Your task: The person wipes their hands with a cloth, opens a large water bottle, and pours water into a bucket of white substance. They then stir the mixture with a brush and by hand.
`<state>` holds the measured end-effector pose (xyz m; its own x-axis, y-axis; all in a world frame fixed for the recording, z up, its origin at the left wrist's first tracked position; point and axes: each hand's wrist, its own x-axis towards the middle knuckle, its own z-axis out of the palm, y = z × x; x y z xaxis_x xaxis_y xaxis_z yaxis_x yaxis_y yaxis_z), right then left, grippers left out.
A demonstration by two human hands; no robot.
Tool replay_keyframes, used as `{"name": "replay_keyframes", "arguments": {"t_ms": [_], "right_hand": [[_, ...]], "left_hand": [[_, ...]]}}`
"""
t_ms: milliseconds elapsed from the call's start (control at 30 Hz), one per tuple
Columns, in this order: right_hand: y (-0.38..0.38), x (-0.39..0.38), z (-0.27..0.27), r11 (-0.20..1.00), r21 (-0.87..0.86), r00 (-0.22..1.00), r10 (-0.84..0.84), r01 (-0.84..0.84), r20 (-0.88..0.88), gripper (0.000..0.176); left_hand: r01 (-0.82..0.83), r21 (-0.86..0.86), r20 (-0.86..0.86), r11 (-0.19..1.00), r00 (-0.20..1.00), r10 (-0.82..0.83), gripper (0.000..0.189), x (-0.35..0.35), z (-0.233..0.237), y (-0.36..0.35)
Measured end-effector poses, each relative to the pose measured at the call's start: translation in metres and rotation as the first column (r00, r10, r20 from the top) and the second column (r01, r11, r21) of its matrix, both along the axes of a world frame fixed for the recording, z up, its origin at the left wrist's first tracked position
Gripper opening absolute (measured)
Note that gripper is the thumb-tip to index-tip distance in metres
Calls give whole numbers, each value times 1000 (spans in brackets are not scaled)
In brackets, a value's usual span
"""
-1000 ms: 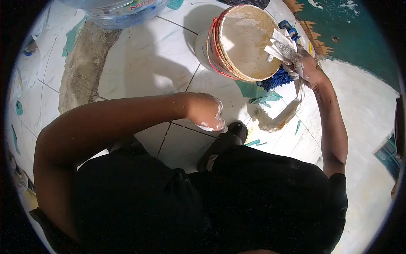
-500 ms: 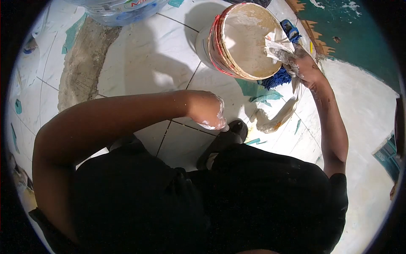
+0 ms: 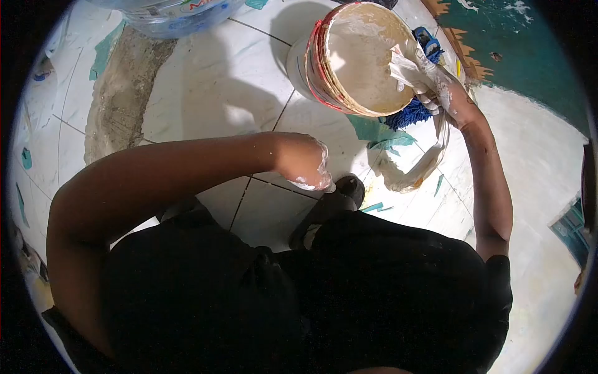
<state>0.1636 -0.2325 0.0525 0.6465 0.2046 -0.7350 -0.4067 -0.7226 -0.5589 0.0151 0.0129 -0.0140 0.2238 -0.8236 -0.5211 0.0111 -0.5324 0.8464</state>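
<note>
A bucket [image 3: 319, 62] with a red band and a crusted rim stands on the floor at the top, holding whitish, milky liquid [image 3: 367, 65]. Over its right rim my right hand [image 3: 450, 95] is closed on a wet, off-white rag [image 3: 403, 70]. A long end of the rag droops beside the bucket toward the floor. White smears coat parts of this hand. My left hand [image 3: 303, 163], with white paste along its knuckles, is curled closed above my shoe [image 3: 352, 190]. Whatever its fingers may hold is hidden.
A blue mop-like fringe [image 3: 408, 116] lies against the bucket's right side. Torn green scraps [image 3: 377, 132] litter the white tiles [image 3: 274, 218]. A rough cement strip [image 3: 128, 93] runs at left, below a clear plastic container [image 3: 180, 19]. A white and green wall [image 3: 523, 156] rises at right.
My right hand has turned and shifted slightly over the bucket rim, and more of its whitened fingers show. The rag's hanging end has swung right. My left hand stays in place.
</note>
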Motion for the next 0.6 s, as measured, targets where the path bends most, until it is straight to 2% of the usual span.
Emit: {"name": "replay_keyframes", "arguments": {"t_ms": [133,267,367,433,500,600], "right_hand": [[7,-8,-2,999,32,995,32,-35,90,26],[2,-7,-9,990,111,992,-96,87,82,19],[2,-8,-7,987,163,996,-27,14,81,18],[-3,-3,-9,986,128,986,93,-111,135,17],[-1,-5,-6,985,129,986,101,-117,129,17],[6,-11,-5,984,176,999,-45,39,28,17]], "left_hand": [[4,2,-18,1000,1000,-4,47,1,0,0],[5,12,-8,1000,1000,-5,48,0,-1,-2],[-94,-75,39,993,994,97,44,-4,-4,1],[-38,-20,1,999,999,38,46,-1,0,0],[-8,10,-18,1000,1000,8,48,1,2,-1],[-1,16,-7,1000,1000,2,48,1,3,0]]}}
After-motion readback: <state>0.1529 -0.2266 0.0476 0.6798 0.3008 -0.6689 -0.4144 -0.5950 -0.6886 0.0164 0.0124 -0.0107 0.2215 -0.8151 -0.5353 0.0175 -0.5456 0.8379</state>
